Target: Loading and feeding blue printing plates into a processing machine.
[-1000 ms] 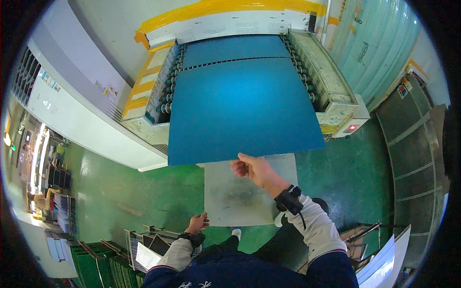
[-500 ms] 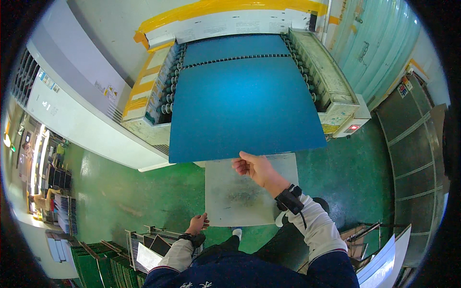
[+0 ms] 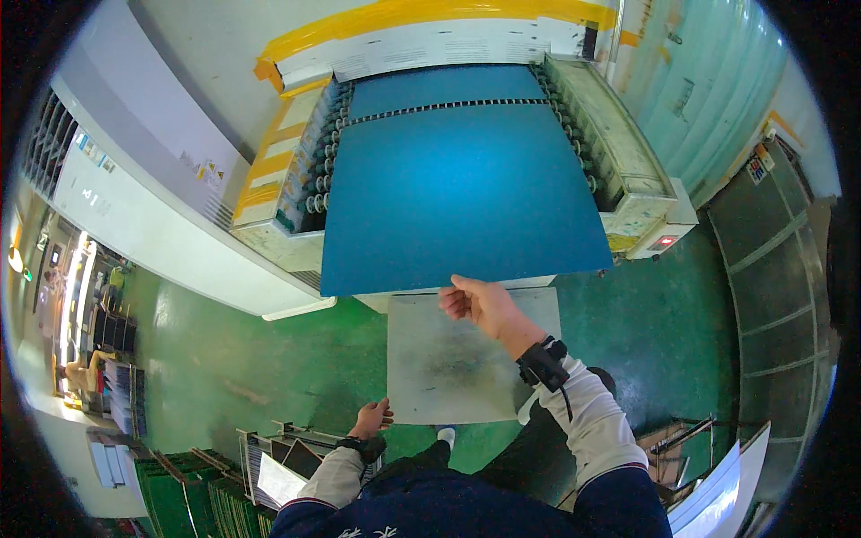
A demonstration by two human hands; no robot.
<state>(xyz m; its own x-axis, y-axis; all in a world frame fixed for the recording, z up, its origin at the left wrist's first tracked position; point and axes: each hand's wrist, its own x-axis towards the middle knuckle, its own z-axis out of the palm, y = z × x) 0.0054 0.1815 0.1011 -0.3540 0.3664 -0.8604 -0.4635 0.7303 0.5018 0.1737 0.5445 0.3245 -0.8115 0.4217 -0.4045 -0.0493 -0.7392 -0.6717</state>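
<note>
A large flat blue panel [image 3: 457, 197] lies on the roller conveyor of a machine, its front end sticking out toward me. My right hand [image 3: 484, 307] is at the middle of that front edge, the thumb over the edge and the other fingers curled below, pinching it. The undersides of these fingers are hidden. Behind a dark row of rollers lies another blue surface [image 3: 448, 82], deeper in the machine. My left hand [image 3: 372, 419] hangs low, away from the panel, with loosely bent fingers and nothing in them. A wire rack [image 3: 260, 457] is nearest to it.
Below the panel a grey board [image 3: 466, 377] lies on the green floor. A long white cabinet [image 3: 179, 224] runs along the left. Green boards [image 3: 170, 489] stand in racks at lower left. Pale sheets [image 3: 717, 493] lean at lower right. A dark metal frame [image 3: 771, 296] stands right.
The panel's front edge has shifted slightly away from me with my right hand on it, and a pale strip of the machine now shows beneath. My left hand has hardly moved.
</note>
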